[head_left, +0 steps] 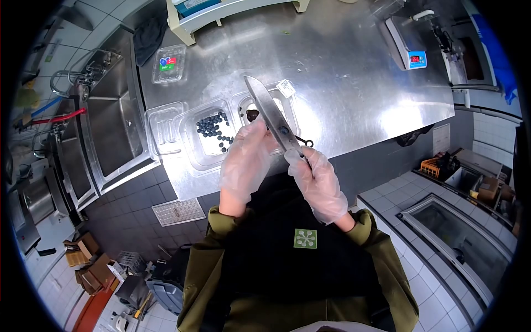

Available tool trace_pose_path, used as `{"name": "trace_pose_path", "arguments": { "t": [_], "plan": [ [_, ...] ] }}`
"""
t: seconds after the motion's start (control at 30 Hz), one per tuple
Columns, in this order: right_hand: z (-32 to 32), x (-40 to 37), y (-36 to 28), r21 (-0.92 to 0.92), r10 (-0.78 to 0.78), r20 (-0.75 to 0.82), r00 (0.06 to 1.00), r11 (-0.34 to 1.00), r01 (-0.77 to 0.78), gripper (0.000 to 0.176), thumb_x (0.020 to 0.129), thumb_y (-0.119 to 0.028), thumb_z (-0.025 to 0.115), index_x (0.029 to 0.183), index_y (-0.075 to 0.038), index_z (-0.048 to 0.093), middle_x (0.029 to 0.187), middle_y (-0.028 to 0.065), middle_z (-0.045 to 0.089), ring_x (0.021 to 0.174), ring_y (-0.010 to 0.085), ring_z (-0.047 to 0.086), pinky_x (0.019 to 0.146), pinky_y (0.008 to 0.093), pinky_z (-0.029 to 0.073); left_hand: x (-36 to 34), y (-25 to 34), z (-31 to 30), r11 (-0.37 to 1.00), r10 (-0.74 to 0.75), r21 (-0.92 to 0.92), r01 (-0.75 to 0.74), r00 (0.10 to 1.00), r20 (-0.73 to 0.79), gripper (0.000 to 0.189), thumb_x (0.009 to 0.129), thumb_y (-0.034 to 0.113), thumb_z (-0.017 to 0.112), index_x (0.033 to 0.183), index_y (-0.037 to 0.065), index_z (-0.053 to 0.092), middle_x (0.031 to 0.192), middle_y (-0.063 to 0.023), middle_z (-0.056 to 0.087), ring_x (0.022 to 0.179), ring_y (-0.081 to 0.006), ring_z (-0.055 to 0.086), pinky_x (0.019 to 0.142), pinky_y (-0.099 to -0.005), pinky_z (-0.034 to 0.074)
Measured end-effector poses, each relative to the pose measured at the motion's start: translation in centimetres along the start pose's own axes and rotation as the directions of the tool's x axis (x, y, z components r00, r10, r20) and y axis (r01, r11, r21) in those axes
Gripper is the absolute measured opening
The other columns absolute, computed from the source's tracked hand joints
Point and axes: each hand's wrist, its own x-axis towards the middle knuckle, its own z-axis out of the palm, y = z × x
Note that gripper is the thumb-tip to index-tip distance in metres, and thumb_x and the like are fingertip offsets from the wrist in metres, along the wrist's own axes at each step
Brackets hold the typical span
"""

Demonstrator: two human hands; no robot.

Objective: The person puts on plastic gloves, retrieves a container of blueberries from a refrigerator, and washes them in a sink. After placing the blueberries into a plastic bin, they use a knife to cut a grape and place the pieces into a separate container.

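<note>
My right hand, in a clear plastic glove, is closed round the handle of a large knife, whose blade points up and to the left. Also gloved, my left hand is closed beside the blade, at a small dark round thing; whether its fingers grip that is unclear. Under the knife lies a clear plastic container, partly covered by hands and blade. To its left, a second clear container holds several blueberries.
An empty-looking clear tray and a labelled clear box lie on the left of the steel table. A sink adjoins it. At the back right stands a scale; a raised rack is at the back.
</note>
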Motion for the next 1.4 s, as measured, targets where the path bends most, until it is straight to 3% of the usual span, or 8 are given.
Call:
{"name": "trace_pose_path", "arguments": {
  "t": [0.13,0.23,0.3,0.6,0.73,0.97,1.3,1.4],
  "plan": [
    [0.2,-0.3,1.1,-0.106,-0.106,-0.056,0.993,0.989,0.099,0.020,0.091,-0.015,0.057,0.106,-0.001,0.060,0.075,0.0086,0.058,0.068,0.0146,0.055,0.064,0.0268,0.045,-0.4,0.3,0.6,0.996,0.075,-0.040,-0.076,0.997,-0.023,0.033,0.095,0.021,0.053,0.114,-0.006,0.054,0.109,-0.0092,0.061,0.098,-0.0156,0.057,0.093,-0.0313,0.042],
    [0.3,-0.3,0.0,-0.155,-0.119,-0.089,0.989,0.982,0.104,0.018,0.089,-0.012,0.058,0.100,0.003,0.056,0.083,0.0228,0.059,0.073,0.0370,0.059,0.064,0.0375,0.048,-0.5,0.1,1.3,0.993,0.113,-0.027,-0.114,0.993,-0.041,0.036,0.096,0.022,0.050,0.119,-0.006,0.049,0.111,-0.0101,0.059,0.101,-0.0166,0.055,0.094,-0.0315,0.041],
    [0.7,-0.6,0.4,-0.206,-0.176,-0.129,0.976,0.967,0.147,0.021,0.089,-0.014,0.058,0.103,0.002,0.055,0.082,0.0232,0.058,0.072,0.0388,0.059,0.062,0.0397,0.048,-0.1,-0.3,1.0,0.992,0.124,-0.014,-0.123,0.992,0.038,0.042,0.097,0.023,0.046,0.128,-0.005,0.041,0.117,-0.0125,0.054,0.108,-0.0183,0.052,0.096,-0.0321,0.040],
    [0.7,-0.9,0.8,-0.503,-0.290,-0.050,0.956,0.834,0.227,0.025,0.088,-0.013,0.057,0.110,-0.002,0.050,0.084,0.0208,0.056,0.069,0.0396,0.058,0.057,0.0432,0.049,-0.7,-0.8,1.8,0.988,0.094,-0.112,-0.110,0.986,-0.135,0.026,0.097,0.022,0.049,0.103,-0.002,0.056,0.100,-0.0077,0.061,0.093,-0.0139,0.056,0.088,-0.0289,0.042],
    [1.2,-0.5,1.3,-0.549,-0.273,-0.070,0.959,0.814,0.192,0.023,0.090,-0.016,0.054,0.109,-0.003,0.050,0.083,0.0201,0.056,0.069,0.0390,0.058,0.057,0.0430,0.049,-0.9,-1.3,1.7,0.994,0.084,0.077,-0.077,0.992,-0.090,0.020,0.096,0.019,0.048,0.097,0.001,0.057,0.095,-0.0059,0.060,0.083,-0.0106,0.053,0.079,-0.0241,0.041],
    [1.7,0.6,1.2,-0.321,-0.161,-0.117,0.980,0.940,0.116,0.024,0.093,-0.018,0.052,0.109,-0.001,0.050,0.090,0.0239,0.057,0.075,0.0420,0.058,0.063,0.0463,0.048,-0.4,-1.4,1.3,0.999,0.043,0.022,-0.042,0.997,-0.058,0.021,0.095,0.018,0.050,0.107,0.001,0.053,0.101,-0.0051,0.058,0.091,-0.0111,0.052,0.084,-0.0248,0.041],
    [1.8,0.8,1.5,-0.271,-0.202,-0.086,0.976,0.947,0.172,0.027,0.092,-0.017,0.052,0.114,-0.002,0.051,0.098,0.0255,0.058,0.082,0.0428,0.058,0.069,0.0454,0.048,0.8,-2.5,1.0,0.973,0.230,0.099,-0.208,0.908,-0.349,0.028,0.094,0.019,0.055,0.115,0.002,0.052,0.104,-0.0057,0.061,0.092,-0.0124,0.059,0.081,-0.0265,0.046],
    [1.6,0.9,0.9,-0.253,-0.193,-0.072,0.979,0.953,0.169,0.026,0.093,-0.018,0.051,0.114,-0.002,0.051,0.096,0.0250,0.058,0.082,0.0426,0.058,0.069,0.0451,0.048,0.8,-2.6,0.5,0.975,0.221,0.064,-0.212,0.948,-0.228,0.031,0.096,0.022,0.050,0.119,0.002,0.050,0.105,-0.0056,0.060,0.096,-0.0119,0.057,0.084,-0.0262,0.045]
  ]
}}
